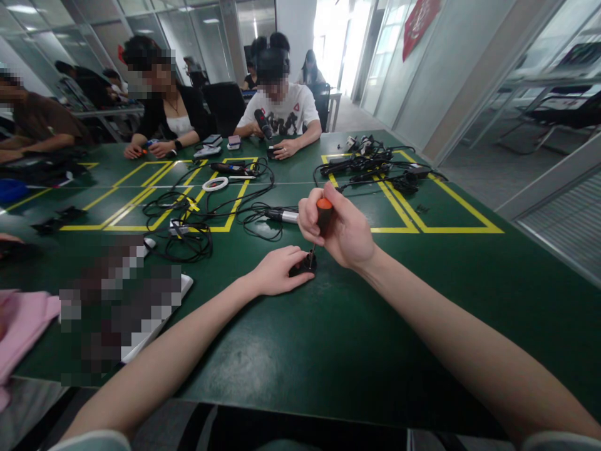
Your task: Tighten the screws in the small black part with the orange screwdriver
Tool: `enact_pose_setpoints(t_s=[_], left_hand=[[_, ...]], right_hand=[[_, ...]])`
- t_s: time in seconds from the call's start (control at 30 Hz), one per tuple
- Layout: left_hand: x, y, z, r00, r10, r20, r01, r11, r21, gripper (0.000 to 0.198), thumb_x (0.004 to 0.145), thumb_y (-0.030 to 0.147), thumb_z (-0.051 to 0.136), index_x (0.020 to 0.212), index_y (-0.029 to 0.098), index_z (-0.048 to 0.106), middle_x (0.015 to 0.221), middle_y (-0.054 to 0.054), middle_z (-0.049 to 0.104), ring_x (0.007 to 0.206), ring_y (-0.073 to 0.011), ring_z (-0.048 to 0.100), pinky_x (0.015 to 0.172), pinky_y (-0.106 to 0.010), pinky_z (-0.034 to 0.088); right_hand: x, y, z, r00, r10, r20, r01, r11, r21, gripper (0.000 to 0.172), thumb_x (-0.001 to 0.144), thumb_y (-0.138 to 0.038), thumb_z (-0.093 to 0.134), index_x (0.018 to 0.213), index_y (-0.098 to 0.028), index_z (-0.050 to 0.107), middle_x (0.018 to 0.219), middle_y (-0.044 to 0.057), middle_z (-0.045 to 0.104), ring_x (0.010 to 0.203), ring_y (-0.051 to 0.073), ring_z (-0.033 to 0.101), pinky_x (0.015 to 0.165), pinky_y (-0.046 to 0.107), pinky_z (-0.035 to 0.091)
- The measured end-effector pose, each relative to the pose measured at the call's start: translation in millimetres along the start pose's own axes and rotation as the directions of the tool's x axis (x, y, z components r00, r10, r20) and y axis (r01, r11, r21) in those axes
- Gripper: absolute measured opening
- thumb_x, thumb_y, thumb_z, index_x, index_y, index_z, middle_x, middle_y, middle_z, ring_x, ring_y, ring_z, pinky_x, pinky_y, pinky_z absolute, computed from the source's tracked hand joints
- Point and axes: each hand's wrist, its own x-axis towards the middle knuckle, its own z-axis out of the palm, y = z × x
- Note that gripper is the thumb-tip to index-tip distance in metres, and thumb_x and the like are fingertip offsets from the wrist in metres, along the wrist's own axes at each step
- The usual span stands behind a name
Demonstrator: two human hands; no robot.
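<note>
My right hand (340, 230) is closed round a screwdriver (323, 216) with a black handle and an orange cap, held upright with its tip down on a small black part (305, 266) on the green table (338, 338). My left hand (277, 270) rests on the table with its fingers pressed against that small black part, steadying it. Most of the part is hidden by my fingers.
Tangled black cables (188, 225), a white ring (215, 183) and a silver-tipped tool (282, 216) lie beyond my hands inside yellow taped boxes. More cables and chargers (370, 166) sit far right. A pixelated flat object (122, 307) lies left. Several people sit at the far side.
</note>
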Motion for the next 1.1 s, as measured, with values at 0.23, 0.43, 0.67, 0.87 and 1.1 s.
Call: enact_pose_setpoints(t_s=[0.23, 0.43, 0.67, 0.87, 1.1], left_hand=[[0.5, 0.3, -0.6, 1.0, -0.012, 0.002, 0.012, 1.0, -0.015, 0.027, 0.1, 0.047, 0.064, 0.098, 0.02, 0.064, 0.087, -0.003, 0.062, 0.078, -0.0198, 0.059, 0.072, -0.03, 0.048], [0.4, -0.3, -0.1, 1.0, -0.011, 0.006, 0.011, 1.0, -0.011, 0.027, 0.1, 0.047, 0.065, 0.098, 0.019, 0.065, 0.087, -0.003, 0.063, 0.078, -0.0202, 0.059, 0.073, -0.031, 0.048], [0.2, 2.2, 0.3, 1.0, -0.02, 0.007, 0.02, 1.0, -0.005, 0.028, 0.1, 0.047, 0.066, 0.101, 0.019, 0.066, 0.086, -0.003, 0.063, 0.077, -0.0201, 0.059, 0.071, -0.03, 0.047], [-0.4, 3.1, 1.7, 1.0, -0.013, 0.001, 0.013, 1.0, 0.0, 0.028, 0.1, 0.047, 0.067, 0.101, 0.019, 0.066, 0.089, -0.005, 0.066, 0.082, -0.021, 0.062, 0.075, -0.03, 0.049], [0.2, 5.2, 0.4, 1.0, -0.002, 0.022, 0.003, 0.999, -0.037, 0.031, 0.101, 0.046, 0.065, 0.114, 0.017, 0.066, 0.1, -0.008, 0.069, 0.092, -0.0232, 0.066, 0.08, -0.032, 0.052]], right_hand=[[-2.7, 0.3, 0.7, 0.999, 0.029, 0.014, -0.03, 0.999, 0.023, 0.049, 0.092, -0.064, 0.071, 0.08, -0.022, 0.048, 0.053, -0.01, 0.041, 0.043, 0.006, 0.025, 0.041, 0.018, 0.019], [-1.6, 1.9, 0.7, 1.0, 0.022, -0.005, -0.022, 1.0, -0.007, 0.051, 0.092, -0.064, 0.071, 0.074, -0.021, 0.05, 0.057, -0.006, 0.047, 0.045, 0.007, 0.036, 0.043, 0.02, 0.028], [-4.2, 0.9, -0.9, 0.998, 0.052, 0.034, -0.054, 0.997, 0.055, 0.047, 0.092, -0.064, 0.07, 0.081, -0.023, 0.05, 0.05, -0.011, 0.036, 0.041, 0.006, 0.018, 0.039, 0.018, 0.016], [-4.7, -2.9, 0.9, 0.997, 0.077, 0.012, -0.077, 0.997, -0.022, 0.052, 0.095, -0.064, 0.067, 0.071, -0.021, 0.051, 0.053, -0.006, 0.045, 0.041, 0.008, 0.037, 0.041, 0.022, 0.03], [-6.8, -5.9, -1.3, 0.997, 0.082, 0.014, -0.082, 0.997, 0.007, 0.05, 0.094, -0.066, 0.067, 0.075, -0.023, 0.05, 0.051, -0.009, 0.034, 0.041, 0.007, 0.02, 0.04, 0.022, 0.017]])
